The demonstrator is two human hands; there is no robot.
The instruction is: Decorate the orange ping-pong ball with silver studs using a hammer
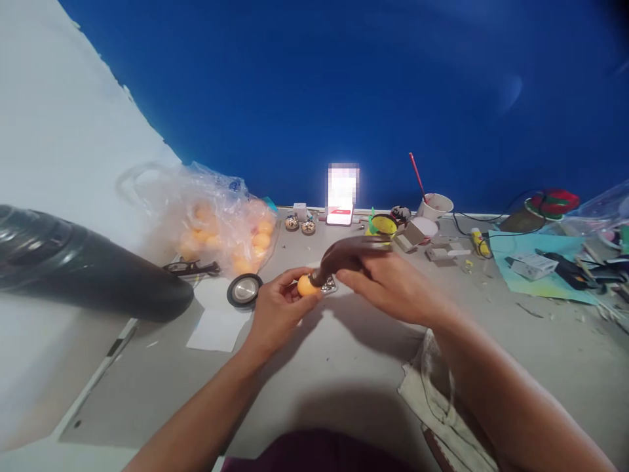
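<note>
My left hand (281,305) is closed round an orange ball (306,286) that looks like a ping-pong ball, thumb and fingers on its sides. My right hand (381,278) grips a dark brown curved tool (339,254) whose exact kind I cannot make out. The tool's narrow end reaches down to the upper right of the ball and seems to touch it. Just behind, a small tray of shiny silvery pieces (328,284) is partly covered by both hands. A black-rimmed round disc (244,290) lies left of my left hand, above a white sheet of paper (216,330).
Plastic bags of orange balls (255,236) stand at the left, near a thick black cylinder (93,262). A lit phone (340,196) leans at the wall. A yellow tub (382,226), a white cup (435,206) and teal sheet (535,255) sit rightward. Cloth (432,387) lies under my right forearm.
</note>
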